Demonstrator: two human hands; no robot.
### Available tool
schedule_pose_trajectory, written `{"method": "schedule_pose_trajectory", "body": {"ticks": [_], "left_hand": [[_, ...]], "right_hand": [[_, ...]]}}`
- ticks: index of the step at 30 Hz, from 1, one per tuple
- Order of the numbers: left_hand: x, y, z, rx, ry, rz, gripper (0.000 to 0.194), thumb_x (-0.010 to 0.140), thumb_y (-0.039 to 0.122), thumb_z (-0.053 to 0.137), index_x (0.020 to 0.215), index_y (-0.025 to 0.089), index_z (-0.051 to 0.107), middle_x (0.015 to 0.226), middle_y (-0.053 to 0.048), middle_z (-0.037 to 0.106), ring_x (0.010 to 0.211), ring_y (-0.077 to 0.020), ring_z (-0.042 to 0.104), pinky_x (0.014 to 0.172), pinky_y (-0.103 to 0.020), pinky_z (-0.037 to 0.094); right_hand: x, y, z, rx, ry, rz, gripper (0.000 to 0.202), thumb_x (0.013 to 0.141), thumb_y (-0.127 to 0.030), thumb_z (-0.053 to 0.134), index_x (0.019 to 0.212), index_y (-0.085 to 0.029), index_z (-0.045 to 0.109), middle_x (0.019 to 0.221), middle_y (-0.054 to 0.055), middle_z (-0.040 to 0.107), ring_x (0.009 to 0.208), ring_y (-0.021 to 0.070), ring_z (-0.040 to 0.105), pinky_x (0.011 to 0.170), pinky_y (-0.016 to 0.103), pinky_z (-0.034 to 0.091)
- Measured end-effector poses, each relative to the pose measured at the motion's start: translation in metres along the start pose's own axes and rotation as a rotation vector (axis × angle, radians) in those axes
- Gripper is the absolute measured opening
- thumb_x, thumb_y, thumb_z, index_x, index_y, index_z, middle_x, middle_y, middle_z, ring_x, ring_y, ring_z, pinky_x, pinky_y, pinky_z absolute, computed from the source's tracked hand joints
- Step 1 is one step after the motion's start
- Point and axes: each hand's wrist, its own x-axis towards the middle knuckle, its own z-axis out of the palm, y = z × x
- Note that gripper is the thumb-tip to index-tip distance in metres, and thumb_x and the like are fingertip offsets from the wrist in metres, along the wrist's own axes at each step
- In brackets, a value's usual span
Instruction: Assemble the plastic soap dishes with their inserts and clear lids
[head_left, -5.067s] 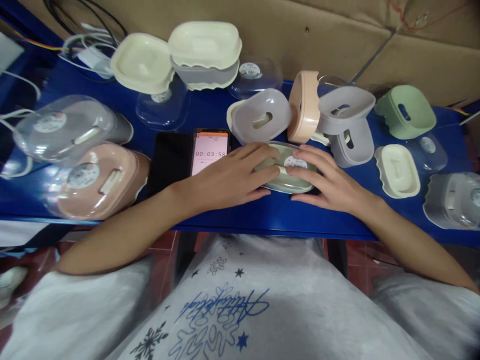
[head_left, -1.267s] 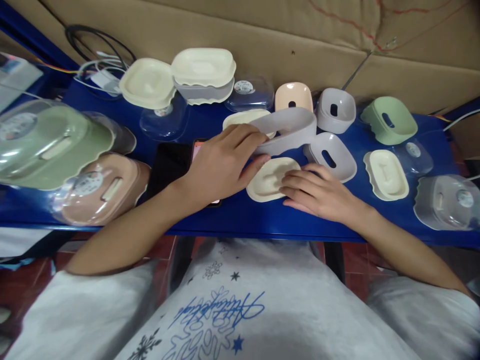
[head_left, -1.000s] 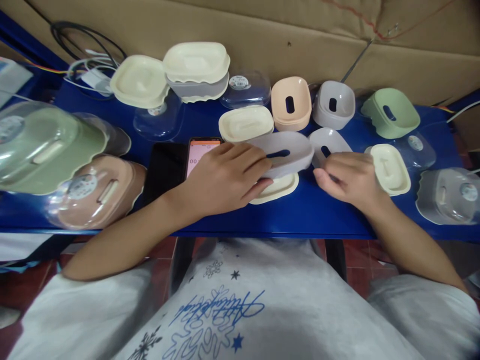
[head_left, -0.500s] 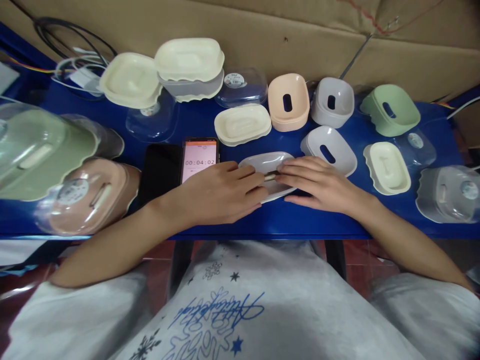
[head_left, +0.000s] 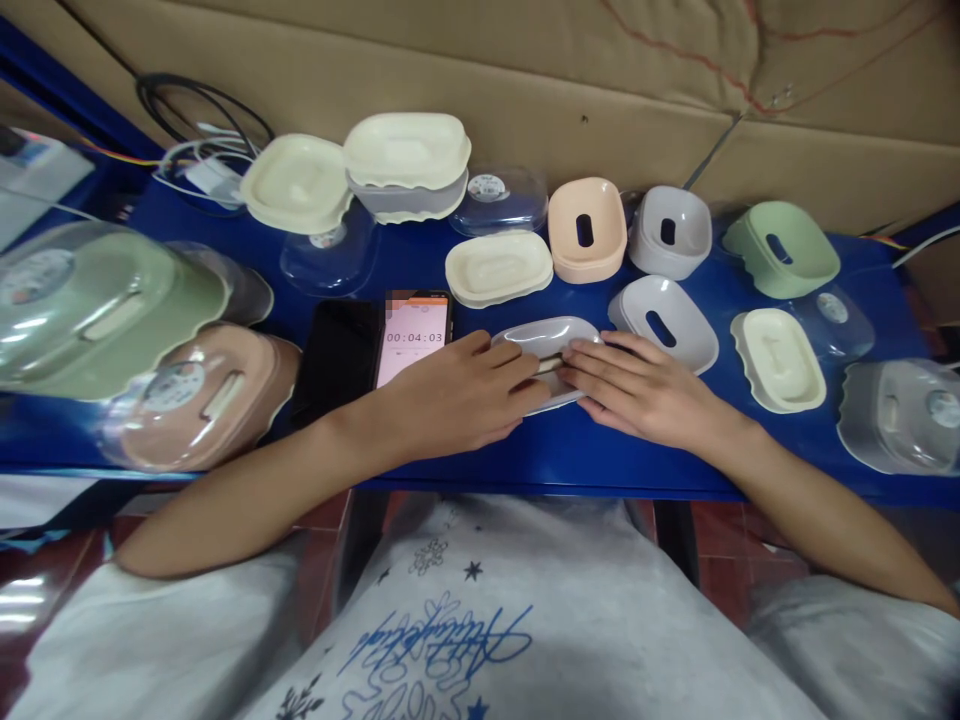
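Left hand (head_left: 469, 395): half-curled, touched your grey tray (head_left: 544, 328); grip unclear.
Right hand (head_left: 637, 395): nearly flat, touched it; grip unclear.
Fitting: apparently underway; needed level pressure.

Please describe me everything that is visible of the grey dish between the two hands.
The grey dish is shallow, roughly oval and glossy, and looks like plastic, with a faint lilac tint. It lies open side up on the blue table, near the front edge. A pale bar shows at its middle. The left hand and the right hand touch it from both sides, and their fingers hide part of it.
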Motion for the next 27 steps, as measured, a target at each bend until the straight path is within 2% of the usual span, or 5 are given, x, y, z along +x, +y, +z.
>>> {"method": "schedule_pose_trajectory", "body": {"ticks": [9,14,20,24,27], "left_hand": [[0.004,0.007,0.003,0.033,-0.024,-0.081,0.022,0.104,0.021,0.061,0.124,0.017,0.068,0.121,-0.012,0.073,0.111,-0.0309,0.068,0.082,-0.042,0.051],[0.001,-0.007,0.01,-0.099,0.063,-0.088,0.029,0.11,0.042,0.058,0.118,0.017,0.071,0.115,-0.011,0.075,0.105,-0.028,0.071,0.085,-0.039,0.052],[0.018,-0.047,0.017,-0.165,0.141,-0.489,0.033,0.11,0.031,0.047,0.128,0.015,0.069,0.129,-0.015,0.073,0.119,-0.0319,0.07,0.1,-0.044,0.054],[0.058,-0.072,0.02,-0.085,0.041,-0.66,0.048,0.103,0.022,0.054,0.15,0.012,0.057,0.157,-0.02,0.058,0.14,-0.0374,0.059,0.112,-0.047,0.051],[0.091,-0.086,0.025,-0.072,-0.082,-0.815,0.061,0.097,0.022,0.066,0.156,0.009,0.051,0.164,-0.024,0.05,0.143,-0.0424,0.057,0.111,-0.05,0.052]], "right_hand": [[-0.001,0.0,0.0,-0.043,-0.027,0.005,0.036,0.107,-0.014,0.06,0.142,-0.017,0.068,0.141,0.009,0.076,0.132,0.0228,0.071,0.113,0.044,0.056],[0.003,0.002,-0.002,-0.004,-0.027,0.003,0.034,0.107,-0.016,0.059,0.139,-0.014,0.07,0.139,0.011,0.076,0.129,0.0246,0.072,0.111,0.045,0.054],[0.002,0.0,-0.002,0.046,-0.037,0.051,0.034,0.107,-0.022,0.06,0.14,-0.017,0.071,0.142,0.011,0.075,0.131,0.027,0.072,0.111,0.047,0.054],[0.0,0.0,0.0,0.059,-0.001,0.036,0.033,0.108,-0.02,0.059,0.137,-0.012,0.072,0.139,0.013,0.076,0.128,0.0276,0.073,0.109,0.047,0.055],[-0.001,0.001,0.0,0.09,0.005,0.051,0.034,0.107,-0.02,0.06,0.138,-0.012,0.072,0.14,0.014,0.075,0.129,0.0287,0.072,0.109,0.047,0.055]]}}
